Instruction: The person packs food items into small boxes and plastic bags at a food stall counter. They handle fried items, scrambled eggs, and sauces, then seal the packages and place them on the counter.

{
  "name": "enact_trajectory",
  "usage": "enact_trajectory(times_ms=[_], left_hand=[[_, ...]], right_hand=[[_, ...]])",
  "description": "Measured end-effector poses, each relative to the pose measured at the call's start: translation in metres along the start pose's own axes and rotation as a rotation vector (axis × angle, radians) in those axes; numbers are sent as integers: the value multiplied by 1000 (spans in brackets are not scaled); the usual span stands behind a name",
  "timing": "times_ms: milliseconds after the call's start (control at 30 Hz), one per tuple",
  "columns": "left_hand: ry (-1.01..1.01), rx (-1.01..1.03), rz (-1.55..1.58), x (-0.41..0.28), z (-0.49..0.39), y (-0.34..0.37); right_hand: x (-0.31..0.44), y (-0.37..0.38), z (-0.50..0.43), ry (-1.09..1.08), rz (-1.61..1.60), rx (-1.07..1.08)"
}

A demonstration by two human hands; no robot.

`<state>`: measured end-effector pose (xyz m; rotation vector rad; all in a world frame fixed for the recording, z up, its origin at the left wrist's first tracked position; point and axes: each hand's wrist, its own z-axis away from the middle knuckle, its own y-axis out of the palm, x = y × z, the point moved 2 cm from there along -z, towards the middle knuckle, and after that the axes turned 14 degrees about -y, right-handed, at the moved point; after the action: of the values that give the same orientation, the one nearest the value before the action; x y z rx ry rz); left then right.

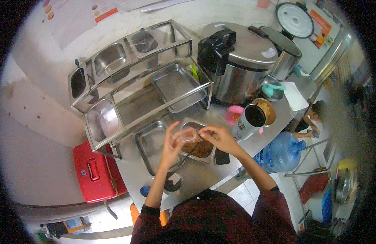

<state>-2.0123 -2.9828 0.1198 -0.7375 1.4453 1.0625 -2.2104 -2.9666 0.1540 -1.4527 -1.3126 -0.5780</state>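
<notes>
My left hand (172,144) holds a small clear plastic cup (188,134) with something orange in it, between thumb and fingers. Close on its right, my right hand (220,139) has thumb and fingertips drawn together near the cup's rim. Whether anything thin is pinched there is too blurred to tell. Below both hands lies a steel food pan (203,150) of brown, saucy food. A dark, thin handle (191,151) slants across that pan's left side. Left of it, partly behind my left forearm, is a wide shallow steel tray (149,143).
A phone (222,157) lies right of the pan. Beyond stand a tall cup (252,120), a pink container (234,115) and a large steel cooker (241,67). A steel rack (139,88) borders the back. A water jug (280,152) and another person (311,122) are at right.
</notes>
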Motion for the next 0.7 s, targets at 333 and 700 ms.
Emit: enact_trajectory(times_ms=[333, 700], left_hand=[[23, -67, -179, 6, 8, -3], [-443, 40, 452, 36, 0, -13]], right_hand=[[-12, 8, -11, 329, -429, 176], [-20, 5, -24, -23, -153, 216]])
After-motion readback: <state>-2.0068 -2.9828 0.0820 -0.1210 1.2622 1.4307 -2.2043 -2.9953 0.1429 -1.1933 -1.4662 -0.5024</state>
